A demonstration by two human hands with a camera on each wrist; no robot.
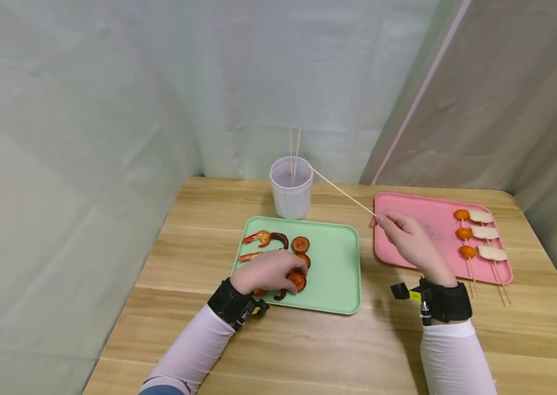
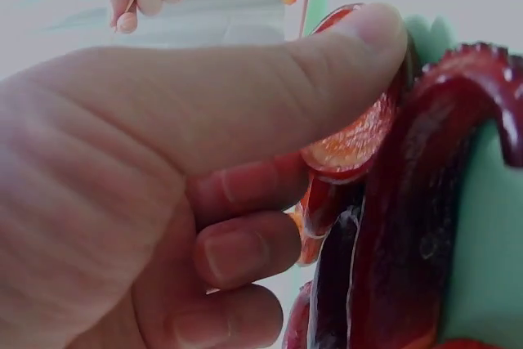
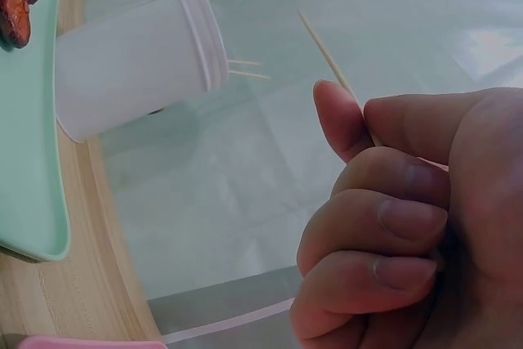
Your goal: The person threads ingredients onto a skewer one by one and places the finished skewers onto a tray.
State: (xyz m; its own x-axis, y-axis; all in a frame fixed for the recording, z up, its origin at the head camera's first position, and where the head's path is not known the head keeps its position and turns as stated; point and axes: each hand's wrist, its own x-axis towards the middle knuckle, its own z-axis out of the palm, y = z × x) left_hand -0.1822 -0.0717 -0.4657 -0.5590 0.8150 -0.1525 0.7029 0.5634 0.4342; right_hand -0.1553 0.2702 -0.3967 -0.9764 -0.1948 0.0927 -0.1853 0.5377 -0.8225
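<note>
Pinching a skewer [image 1: 342, 190] in the right hand [image 1: 409, 244] and a round slice [image 1: 297, 282] in the left hand [image 1: 270, 270].
Head view: the skewer slants right of center, right fingers curled closed on it; the left thumb and fingers close around the slice, below center, on the green tray [image 1: 333, 274]. Prawns [image 1: 259, 237] lie left of center, the white cup [image 1: 292, 202] above, the pink tray [image 1: 441, 219] at right.

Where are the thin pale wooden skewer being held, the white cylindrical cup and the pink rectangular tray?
Thin pale wooden skewer [image 1: 342, 191]: head view, middle of its shaft.
White cylindrical cup [image 1: 292, 203]: head view, outer wall.
Pink rectangular tray [image 1: 441, 227]: head view, bare flat base.
</note>
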